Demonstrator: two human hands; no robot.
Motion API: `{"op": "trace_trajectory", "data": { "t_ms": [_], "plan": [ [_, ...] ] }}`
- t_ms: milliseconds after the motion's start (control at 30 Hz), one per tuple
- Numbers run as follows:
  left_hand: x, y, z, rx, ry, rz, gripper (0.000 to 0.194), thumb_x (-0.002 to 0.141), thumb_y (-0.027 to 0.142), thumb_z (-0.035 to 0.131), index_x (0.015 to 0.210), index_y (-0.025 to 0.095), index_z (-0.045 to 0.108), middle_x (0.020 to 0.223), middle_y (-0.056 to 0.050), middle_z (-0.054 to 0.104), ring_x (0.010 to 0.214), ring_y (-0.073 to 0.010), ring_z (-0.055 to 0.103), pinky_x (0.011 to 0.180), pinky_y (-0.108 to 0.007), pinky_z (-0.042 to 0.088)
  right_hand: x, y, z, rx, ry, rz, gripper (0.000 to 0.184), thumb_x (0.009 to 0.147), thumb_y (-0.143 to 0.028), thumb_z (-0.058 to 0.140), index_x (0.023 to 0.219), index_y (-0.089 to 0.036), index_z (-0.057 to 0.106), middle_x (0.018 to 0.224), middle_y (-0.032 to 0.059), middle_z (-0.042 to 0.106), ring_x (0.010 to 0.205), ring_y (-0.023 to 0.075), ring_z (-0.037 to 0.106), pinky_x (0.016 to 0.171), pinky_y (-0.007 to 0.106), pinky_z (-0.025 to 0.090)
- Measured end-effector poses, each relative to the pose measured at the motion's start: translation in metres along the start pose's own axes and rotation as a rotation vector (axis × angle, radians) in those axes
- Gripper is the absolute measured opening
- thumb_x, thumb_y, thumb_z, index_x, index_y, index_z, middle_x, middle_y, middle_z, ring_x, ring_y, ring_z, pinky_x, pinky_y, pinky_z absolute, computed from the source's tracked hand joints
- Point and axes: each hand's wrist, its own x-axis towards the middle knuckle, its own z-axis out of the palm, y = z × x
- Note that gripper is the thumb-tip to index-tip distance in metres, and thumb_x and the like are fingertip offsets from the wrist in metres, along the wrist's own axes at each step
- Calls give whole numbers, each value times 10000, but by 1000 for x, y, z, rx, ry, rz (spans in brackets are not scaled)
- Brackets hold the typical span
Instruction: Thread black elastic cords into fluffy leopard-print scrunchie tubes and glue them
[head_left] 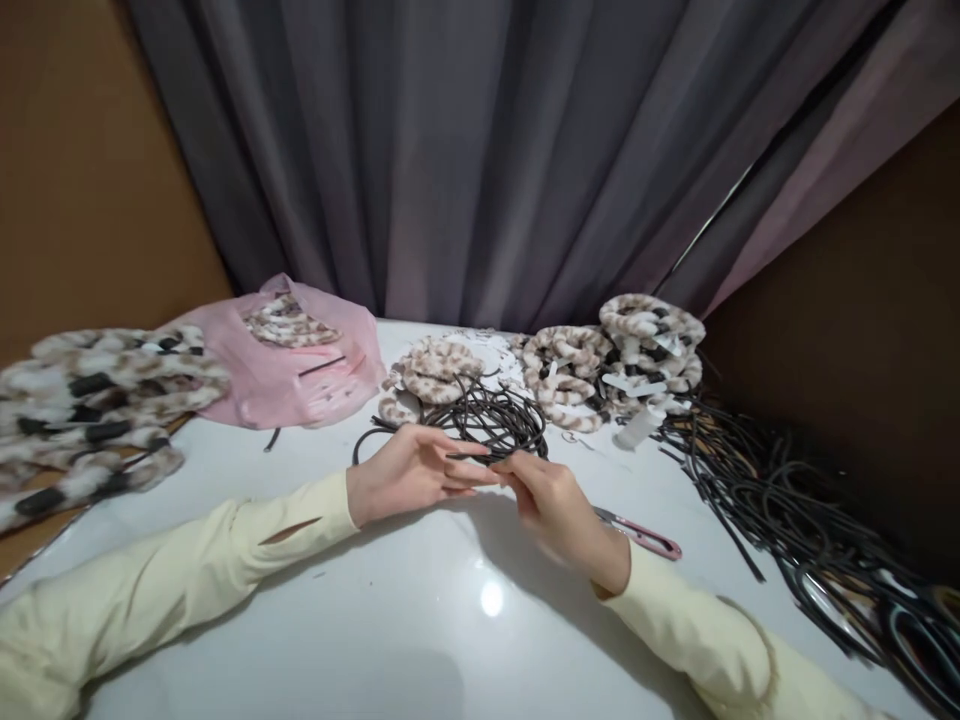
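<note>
On a shiny white table (pixel 360 640), black cords (pixel 517 422) lie before gray curtains (pixel 442 170).

Place: prob. home rm., corner used as sm. craft workspot; home vs. workshop not certain. Evid.: dk. grey curtain (pixel 450 160) across far side; brown wall (pixel 82 170) left; glossy wht. desk (pixel 337 640) w/ furry loops (pixel 651 318) in qty., far right & left, pink plastic bag (pixel 352 375), blk. cord bundle (pixel 501 420) ctr., cord heap (pixel 757 500) right, pink-hdl. cutting tool (pixel 652 541).
</note>
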Motion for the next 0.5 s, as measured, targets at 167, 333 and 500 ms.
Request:
{"op": "trace_trajectory", "data": {
  "t_ms": [167, 333, 500],
  "plan": [
    [-8, 82, 42, 318, 18, 101, 289, 755, 143, 513, 1015, 65, 611, 894, -120, 708, 946, -196, 635, 925, -318, 401, 59, 5, -43, -535, 156, -248, 243, 748, 5, 336, 796, -148, 518, 658, 47, 558, 530, 145, 485, 478, 236, 298],
    [-7, 180, 80, 800, -187, 379, 272, 749, 128, 573, 1009, 70, 625, 909, -93, 711, 944, -209, 642, 958, -360, 387, 144, 15, -83, -636, 417, -123, 181, 803, -72, 355, 802, -149, 519, 760, 78, 595, 618, 171, 534, 502, 248, 300],
    [3, 262, 94, 1365, -81, 538, 446, 662, 181, 703, 1090, 100, 611, 902, -84, 710, 903, -222, 654, 876, -342, 420, 227, 40, -92, -222, 470, 419, 326, 938, -267, 263, 919, -131, 559, 805, 87, 632, 695, 168, 583, 612, 260, 390]
  ]
}}
